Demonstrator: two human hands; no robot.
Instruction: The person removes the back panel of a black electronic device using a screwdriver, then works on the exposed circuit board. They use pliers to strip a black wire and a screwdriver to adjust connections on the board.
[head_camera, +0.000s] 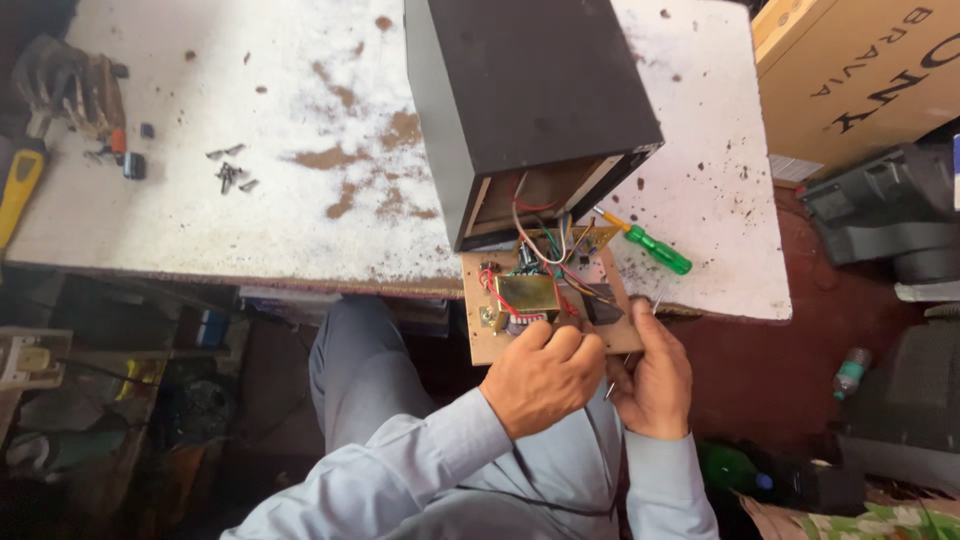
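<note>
Fingers of left hand (543, 375) are curled tight together, pinching the near edge of the board (545, 312) from above; knuckles up, thumb hidden. Right hand (655, 378) wraps the board's right near corner, fingers closed on the edge, a thin metal pin or probe poking out below them, can't tell which.

Board sits half off the table (200, 215) edge, over the lap, tied by wires (545, 240) to the open end of the black box (525, 100).

Judgement, handling:
- 2-hand grip at the edges looks right; keep fingers off the parts and solder side.
- Wires are short and bunched (red, green, white), so pull w/ slack only, no twist.
- Box stands tilted on the table; it could tip if the board is tugged.

Materials/shapes:
- Board: tan, flat, rectangular, matte, approx. fibre or pressed sheet.
- Brass-coloured metal block (527, 295) mid-board, boxy, shiny, w/ red wire looped round it.
- Box: dark, matte, hard-edged, pale bare inner walls.
- Table: white top, chipped, brown patches worn through, speckled.
- Screwdriver (650, 245): clear green handle, orange collar, lies just beside the board on the right.
- Loose dark screws (230, 172) well apart, to the left.
- Yellow-handled tool (20, 185) at the far left edge.
</note>
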